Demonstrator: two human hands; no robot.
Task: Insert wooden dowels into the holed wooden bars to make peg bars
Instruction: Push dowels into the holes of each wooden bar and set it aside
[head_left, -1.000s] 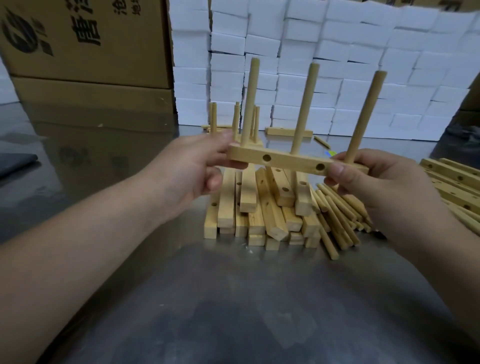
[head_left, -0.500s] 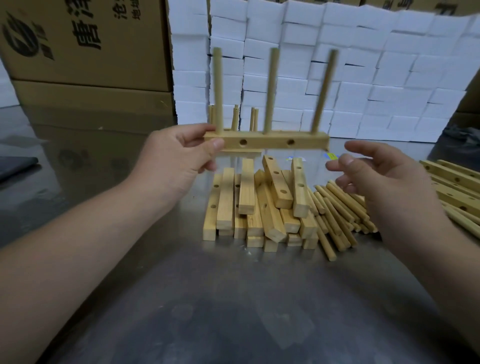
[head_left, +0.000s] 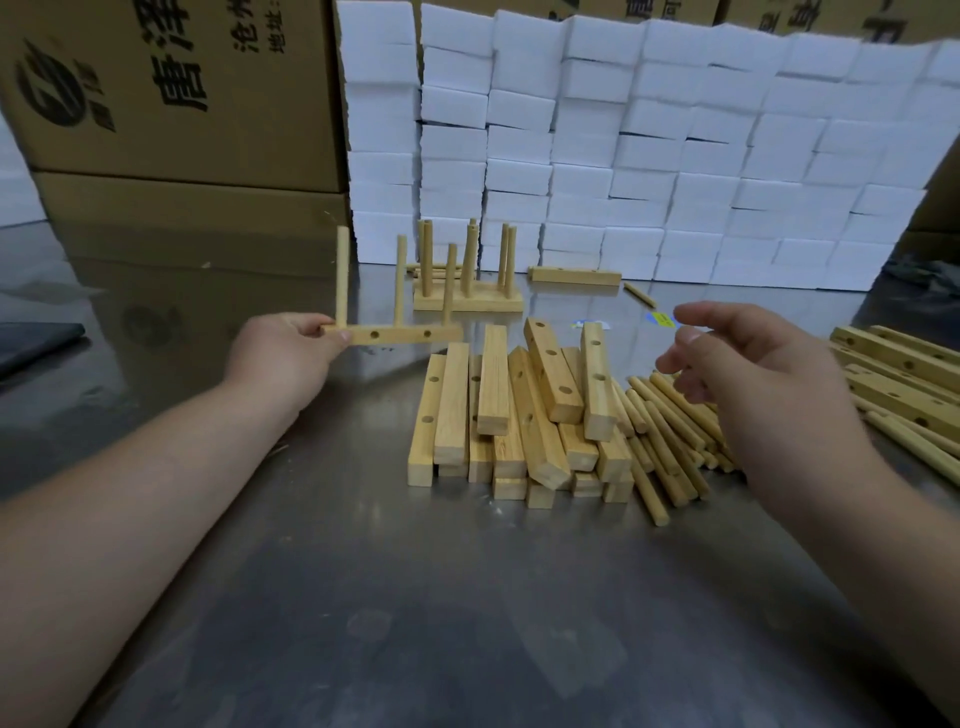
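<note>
Two forearms reach in over the steel bench. Centre, nearest me, lies a pile of holed bars. Loose dowels lie just beside it on its right, partly hidden under the right grip. That grip hangs above the dowels, fingers spread and slack, holding nothing. At the right edge lie further bars, cut off by the frame. Left of the pile, the left grip pinches one end of a peg bar with three dowels upright in it; its free end sits near the pile's far left corner. Beyond stand finished peg bars, grouped, the held bar's third dowel overlapping them in view. A single bar and a stray dowel lie to their right, then a wall of white blocks and cardboard boxes.

Against half a second ago, the peg bar has dropped and moved left. The right grip, on its end a second ago, is off it.

I cannot tell whether the peg bar touches the bench, nor count the finished ones.
</note>
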